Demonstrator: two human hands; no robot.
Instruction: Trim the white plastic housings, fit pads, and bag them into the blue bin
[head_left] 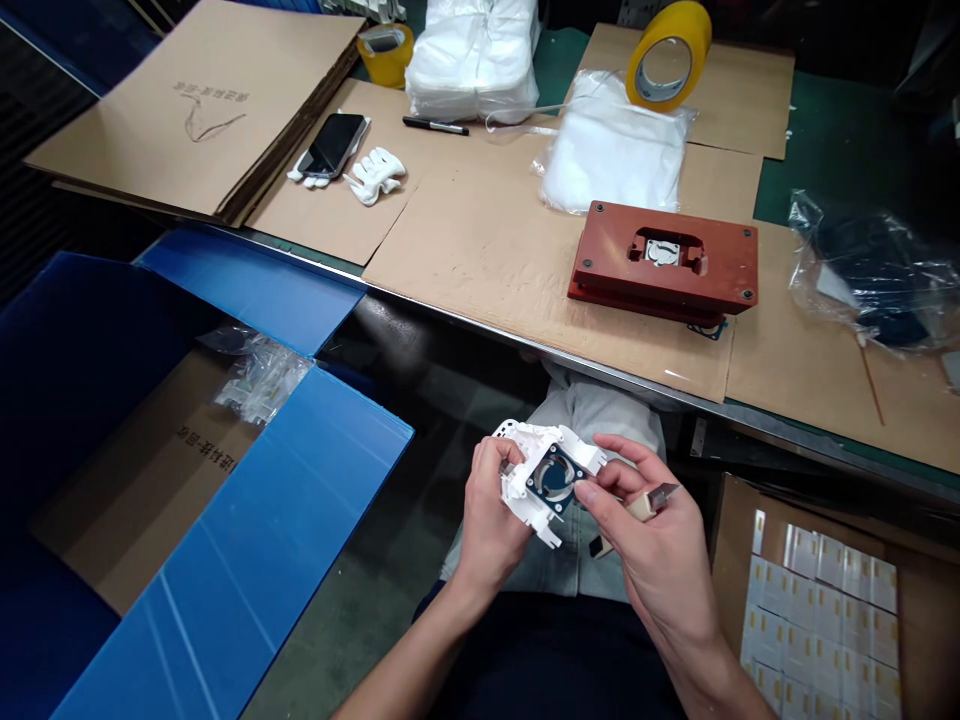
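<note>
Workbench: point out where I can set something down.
Bare cardboard lies between the white glove and the red block, in front of the black pen. Farther back it is crowded, with white bags and yellow tape rolls.

I hold both bare forearms angled inward, left hand curled in a grip, right hand opposite, its thumb pointing toward the left.

Frame right of box, block behind on table.
</note>
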